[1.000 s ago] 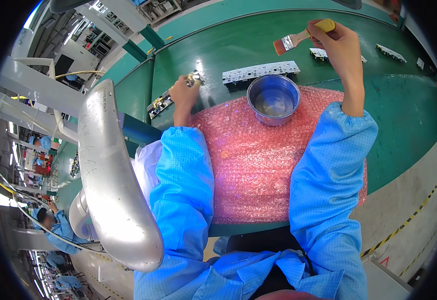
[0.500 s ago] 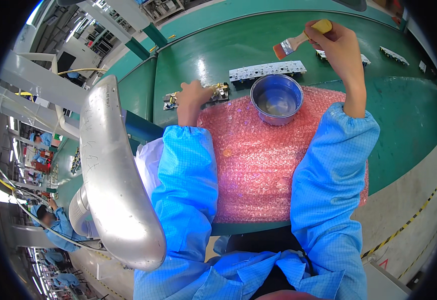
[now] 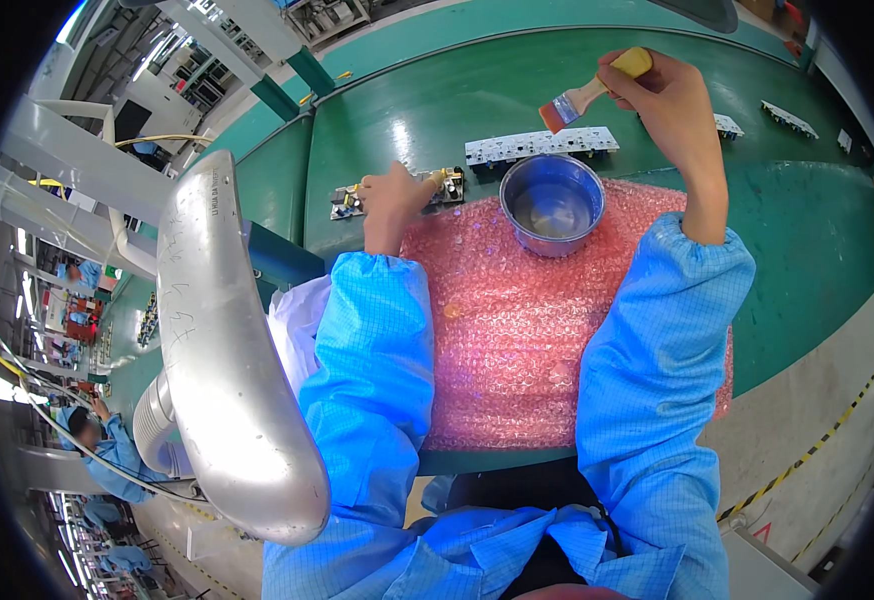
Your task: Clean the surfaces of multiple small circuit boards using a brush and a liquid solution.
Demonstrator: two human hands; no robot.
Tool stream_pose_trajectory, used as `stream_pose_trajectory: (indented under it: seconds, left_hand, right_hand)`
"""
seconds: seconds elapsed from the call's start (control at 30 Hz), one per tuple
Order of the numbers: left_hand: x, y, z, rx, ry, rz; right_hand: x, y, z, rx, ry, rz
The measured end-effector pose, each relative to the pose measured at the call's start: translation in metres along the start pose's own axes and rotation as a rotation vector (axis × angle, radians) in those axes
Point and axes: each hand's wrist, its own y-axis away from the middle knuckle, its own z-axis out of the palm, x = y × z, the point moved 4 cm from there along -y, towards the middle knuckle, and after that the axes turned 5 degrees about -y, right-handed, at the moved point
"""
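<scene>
My right hand (image 3: 672, 100) grips a flat paintbrush (image 3: 588, 95) by its yellow-tipped handle. Its reddish-brown bristles point down and left, and in the picture they lie just beyond a white circuit board (image 3: 542, 146). In front of that board a round metal pot (image 3: 554, 240) holds some clear-looking liquid and stands on pink bubble wrap (image 3: 507, 350). To the left, my left hand (image 3: 395, 200) reaches over a circuit board with tall components (image 3: 447, 186), its fingers bent round it. The far fingertips are hidden behind the hand.
A silver fume hood (image 3: 227, 350) hangs at the left, close to my left sleeve. Further white boards (image 3: 788, 118) lie on the green work surface (image 3: 807, 250) at the far right. People in blue work clothes (image 3: 122, 455) sit at the far left.
My right hand has lowered the brush slightly and moved it left, tipping the bristles further down. My left hand and the boards appear a little further right.
</scene>
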Motion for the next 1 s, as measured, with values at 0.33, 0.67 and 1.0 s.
stream_pose_trajectory:
  seconds: [0.33,0.67,1.0]
  left_hand:
    - [0.012,0.012,0.002,0.088,-0.081,-0.004]
    - [0.008,0.007,-0.044,0.099,0.215,0.098]
    - [0.031,0.027,-0.066,-0.082,1.293,0.251]
  right_hand:
    - [-0.004,0.001,0.01,-0.047,-0.02,-0.052]
    - [-0.008,0.01,0.009,-0.235,-0.083,0.057]
    - [0.014,0.012,0.031,-0.525,0.026,0.112]
